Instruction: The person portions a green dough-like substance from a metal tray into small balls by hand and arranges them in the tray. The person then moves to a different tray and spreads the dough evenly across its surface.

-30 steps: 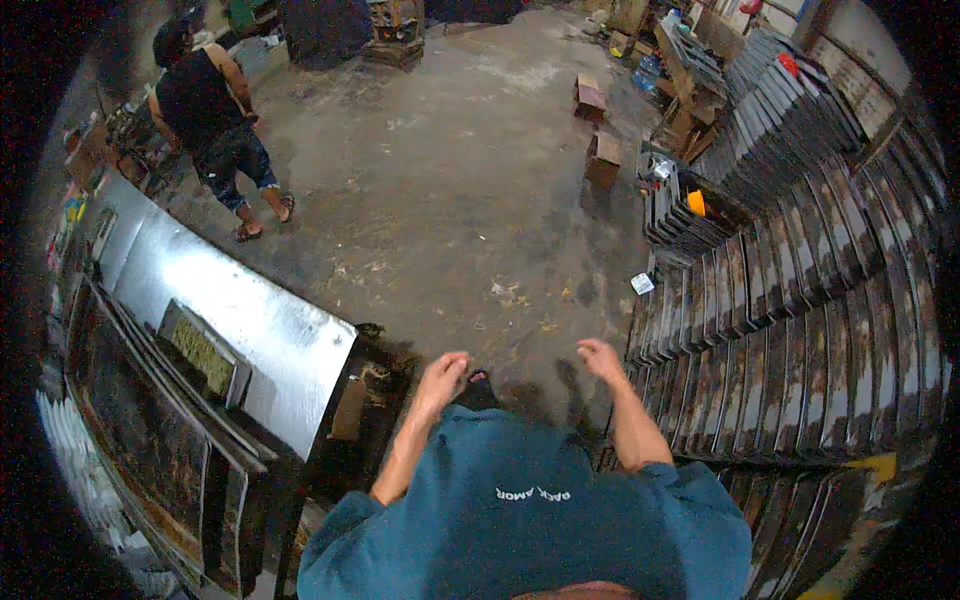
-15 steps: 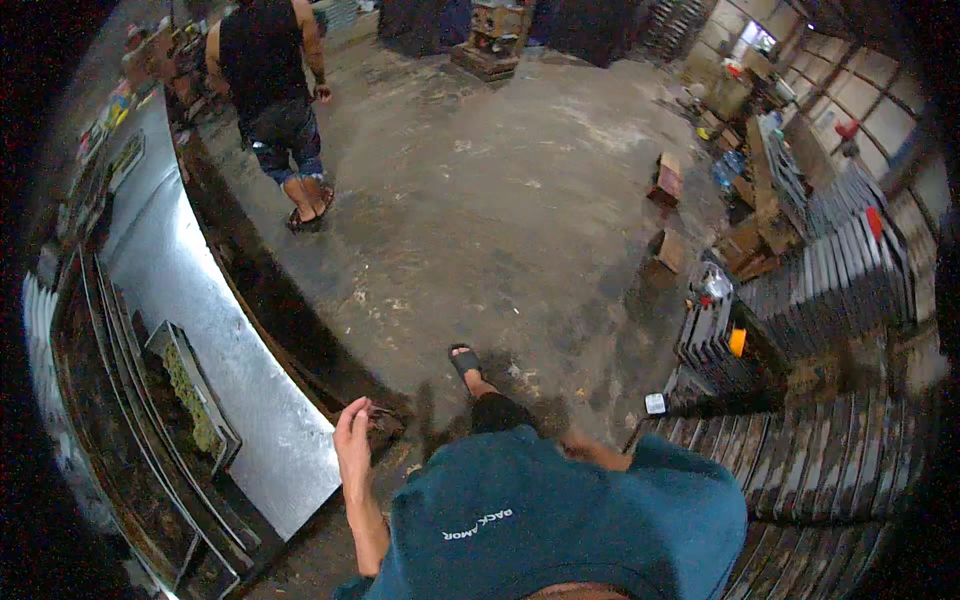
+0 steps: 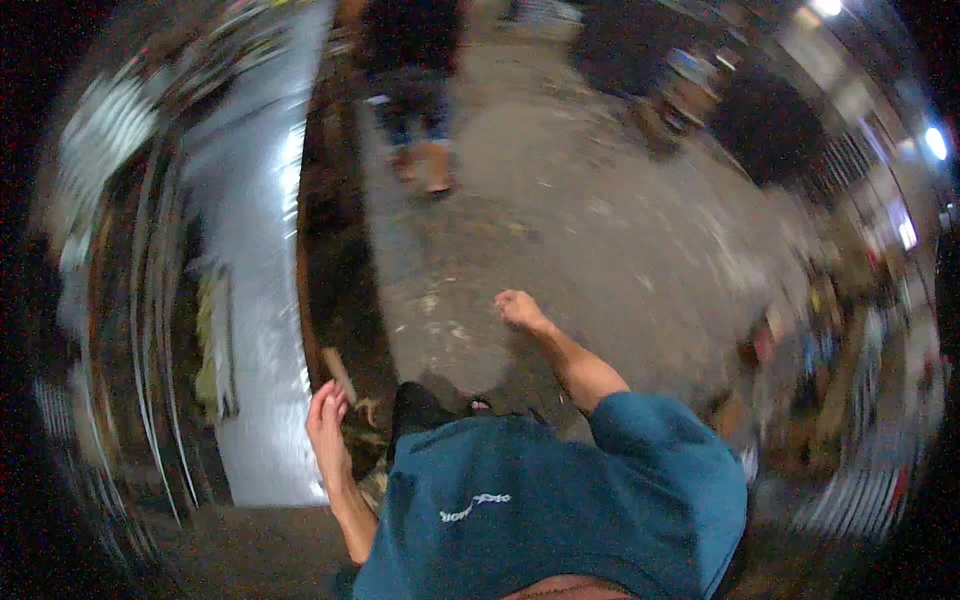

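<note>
My left hand (image 3: 327, 408) hangs beside the near right edge of a shiny metal-topped table (image 3: 270, 440), its fingers loosely bent and slightly apart with nothing visible in them. A tan strip-like piece (image 3: 337, 370) shows just past the fingertips; whether they touch it is not clear. My right hand (image 3: 520, 308) is held out over the floor in front of me, its fingers curled into a loose fist, with no object visible in it. On the tabletop lies a grey tray (image 3: 225, 350) with a yellow-green filling (image 3: 206, 345); motion blurs its details.
Ahead, beside the table, a person (image 3: 415, 90) in dark clothes stands on the concrete floor (image 3: 600, 240). Long dark rails (image 3: 145, 320) run along the table's left side. Blurred stacked items (image 3: 860, 500) line the right, and a small stand (image 3: 685, 95) is at the back.
The view has swung left, so the table and person appear farther right. My right hand has come forward from beside my body. My left hand remains near the table edge.
</note>
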Action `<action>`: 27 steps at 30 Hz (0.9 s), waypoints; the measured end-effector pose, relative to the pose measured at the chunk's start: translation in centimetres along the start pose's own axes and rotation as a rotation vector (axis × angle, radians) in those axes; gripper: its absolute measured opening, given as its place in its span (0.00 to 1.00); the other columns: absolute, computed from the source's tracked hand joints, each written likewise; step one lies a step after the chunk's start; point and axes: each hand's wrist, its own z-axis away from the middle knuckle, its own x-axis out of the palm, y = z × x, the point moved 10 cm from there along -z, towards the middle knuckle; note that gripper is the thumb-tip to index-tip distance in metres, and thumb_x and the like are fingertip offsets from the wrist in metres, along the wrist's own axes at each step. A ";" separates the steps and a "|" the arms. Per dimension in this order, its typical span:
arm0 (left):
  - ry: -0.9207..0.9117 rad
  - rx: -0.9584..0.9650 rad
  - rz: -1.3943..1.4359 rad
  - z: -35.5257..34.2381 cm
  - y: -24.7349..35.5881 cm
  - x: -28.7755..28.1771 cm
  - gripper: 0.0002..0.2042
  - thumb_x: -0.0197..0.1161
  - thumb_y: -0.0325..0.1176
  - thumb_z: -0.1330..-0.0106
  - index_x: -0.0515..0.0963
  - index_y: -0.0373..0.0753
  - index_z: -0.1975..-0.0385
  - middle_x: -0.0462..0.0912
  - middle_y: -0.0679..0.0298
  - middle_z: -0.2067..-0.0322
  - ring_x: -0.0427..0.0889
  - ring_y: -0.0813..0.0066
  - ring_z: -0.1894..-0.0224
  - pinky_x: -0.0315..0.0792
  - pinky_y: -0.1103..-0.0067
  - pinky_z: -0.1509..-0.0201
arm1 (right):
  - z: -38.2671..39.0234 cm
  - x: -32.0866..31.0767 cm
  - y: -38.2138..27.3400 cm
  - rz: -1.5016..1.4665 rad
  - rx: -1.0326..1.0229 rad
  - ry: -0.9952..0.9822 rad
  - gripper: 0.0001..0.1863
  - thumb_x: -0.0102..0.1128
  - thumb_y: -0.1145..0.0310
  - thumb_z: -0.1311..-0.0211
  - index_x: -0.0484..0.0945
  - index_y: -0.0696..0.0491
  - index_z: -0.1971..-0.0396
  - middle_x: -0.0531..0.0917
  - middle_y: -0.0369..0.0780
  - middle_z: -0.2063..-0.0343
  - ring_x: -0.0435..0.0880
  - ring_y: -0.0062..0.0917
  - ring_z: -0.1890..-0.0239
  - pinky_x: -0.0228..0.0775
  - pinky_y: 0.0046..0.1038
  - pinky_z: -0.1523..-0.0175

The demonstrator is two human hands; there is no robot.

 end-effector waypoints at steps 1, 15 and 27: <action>0.083 -0.004 0.028 -0.5 0.3 -1.5 0.19 0.54 0.39 0.27 0.73 0.31 0.45 0.79 0.55 0.47 0.77 0.66 0.43 0.69 0.74 0.39 | -2.3 2.5 -3.6 -0.147 0.079 -0.042 0.13 0.54 0.69 0.33 0.78 0.62 0.56 0.77 0.35 0.74 0.73 0.18 0.77 0.66 0.23 0.71; 1.211 0.476 -0.700 -4.7 17.2 -17.6 0.19 0.59 0.28 0.34 0.74 0.35 0.43 0.75 0.52 0.42 0.72 0.59 0.37 0.62 0.67 0.32 | -20.6 26.4 -40.7 0.360 -0.565 -0.406 0.26 0.63 0.68 0.40 0.73 0.59 0.42 0.80 0.44 0.53 0.79 0.28 0.57 0.74 0.30 0.53; 1.448 0.091 -1.424 -12.6 22.3 -26.7 0.46 0.74 0.46 0.48 0.57 0.46 0.29 0.49 0.52 0.28 0.43 0.46 0.25 0.32 0.38 0.30 | -26.1 55.0 -71.1 0.586 -1.776 -0.407 0.50 0.73 0.54 0.51 0.55 0.40 0.29 0.45 0.52 0.27 0.47 0.57 0.28 0.41 0.69 0.35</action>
